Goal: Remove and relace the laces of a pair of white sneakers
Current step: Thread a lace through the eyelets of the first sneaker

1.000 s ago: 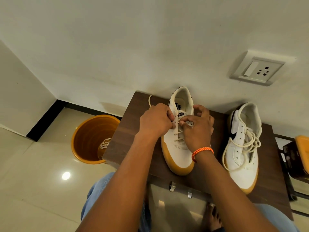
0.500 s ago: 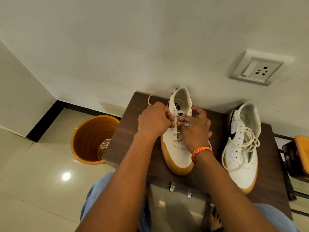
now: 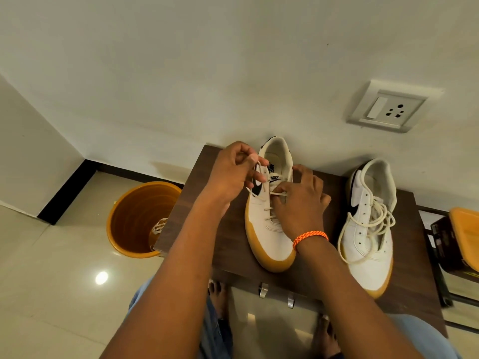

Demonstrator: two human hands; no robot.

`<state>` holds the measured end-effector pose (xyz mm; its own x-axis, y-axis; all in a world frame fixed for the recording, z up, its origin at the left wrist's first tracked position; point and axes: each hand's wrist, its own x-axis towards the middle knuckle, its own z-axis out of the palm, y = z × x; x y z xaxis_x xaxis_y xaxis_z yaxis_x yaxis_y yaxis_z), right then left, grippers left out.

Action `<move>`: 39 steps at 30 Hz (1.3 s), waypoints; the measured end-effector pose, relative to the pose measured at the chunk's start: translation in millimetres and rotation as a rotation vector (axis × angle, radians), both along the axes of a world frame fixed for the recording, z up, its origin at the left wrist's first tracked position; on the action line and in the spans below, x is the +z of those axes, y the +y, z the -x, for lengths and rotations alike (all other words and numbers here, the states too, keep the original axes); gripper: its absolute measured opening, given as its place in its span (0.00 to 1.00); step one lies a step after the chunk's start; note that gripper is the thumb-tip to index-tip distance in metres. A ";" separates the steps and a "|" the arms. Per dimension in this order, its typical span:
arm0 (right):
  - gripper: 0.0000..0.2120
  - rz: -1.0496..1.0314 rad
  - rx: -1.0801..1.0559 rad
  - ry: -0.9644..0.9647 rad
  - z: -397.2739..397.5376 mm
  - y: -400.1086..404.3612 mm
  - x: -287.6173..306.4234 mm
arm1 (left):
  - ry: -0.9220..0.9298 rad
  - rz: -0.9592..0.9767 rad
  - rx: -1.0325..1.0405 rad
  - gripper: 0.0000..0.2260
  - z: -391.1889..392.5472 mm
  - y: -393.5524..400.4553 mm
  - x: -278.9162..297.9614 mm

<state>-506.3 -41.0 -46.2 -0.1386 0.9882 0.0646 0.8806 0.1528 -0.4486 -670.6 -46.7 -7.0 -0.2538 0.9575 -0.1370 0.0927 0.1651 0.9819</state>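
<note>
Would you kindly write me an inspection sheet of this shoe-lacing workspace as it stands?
Surface: dark wood table against the wall.
Job's things: left sneaker partly laced; right sneaker unlaced, loose lace piled on it.
Clutter: orange bucket on the floor, something pale inside; orange-lidded box at right.
Hands: left hand pinches the lace end; right hand grips a lace crossing on the left sneaker.
Cables: nothing seen.
Surroundings: white wall, socket plate, tiled floor.

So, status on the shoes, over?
Left hand pinching lace, right hand pinching lace over left sneaker. Right sneaker unlaced, lace piled loose. Nothing blocking.
</note>
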 end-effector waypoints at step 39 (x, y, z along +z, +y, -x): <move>0.06 -0.101 0.169 -0.005 -10.6 5.6 -1.9 | 0.388 0.063 -0.140 0.07 -0.2 -0.1 -9.7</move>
